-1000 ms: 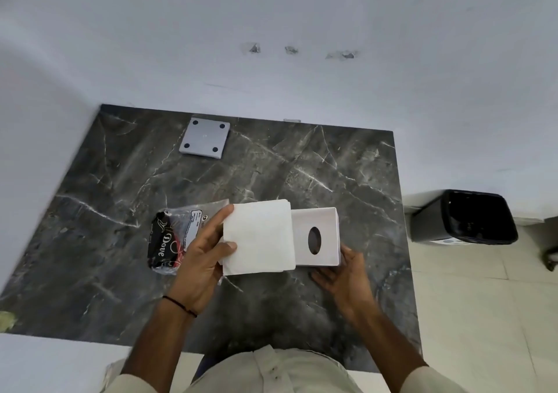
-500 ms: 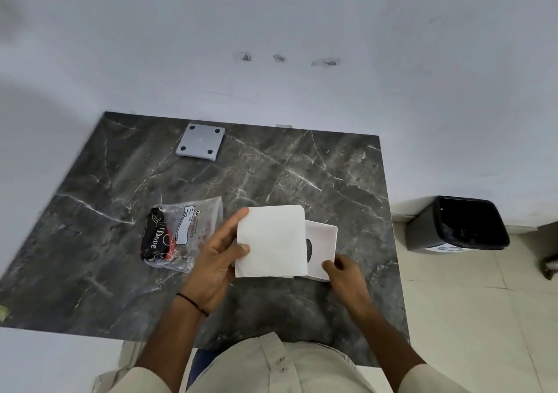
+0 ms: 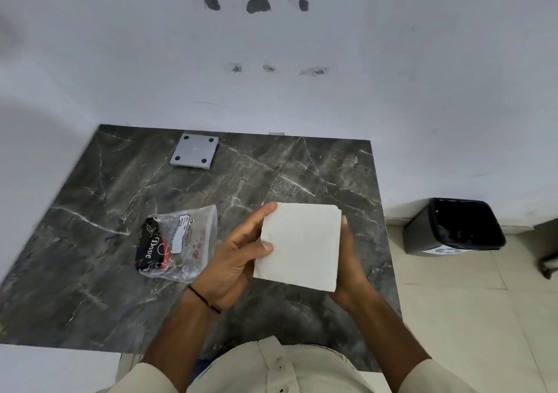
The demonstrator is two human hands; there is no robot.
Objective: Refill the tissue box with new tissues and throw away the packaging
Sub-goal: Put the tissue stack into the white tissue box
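Note:
My left hand grips a square stack of white tissues by its left edge, thumb on top, and holds it flat above the dark marble table. My right hand is cupped under and along the stack's right side. The white tissue box is out of sight, hidden beneath the stack where my right hand holds it. The opened clear plastic tissue packaging, with a black and red printed end, lies on the table just left of my left hand.
A black waste bin with a dark liner stands on the tiled floor to the right of the table. A grey square plate lies near the table's far edge. White walls border the table at the back and left.
The tissue stack has moved right, over the tissue box, which it now covers completely. My right hand went from the table beside the box to gripping it under the stack.

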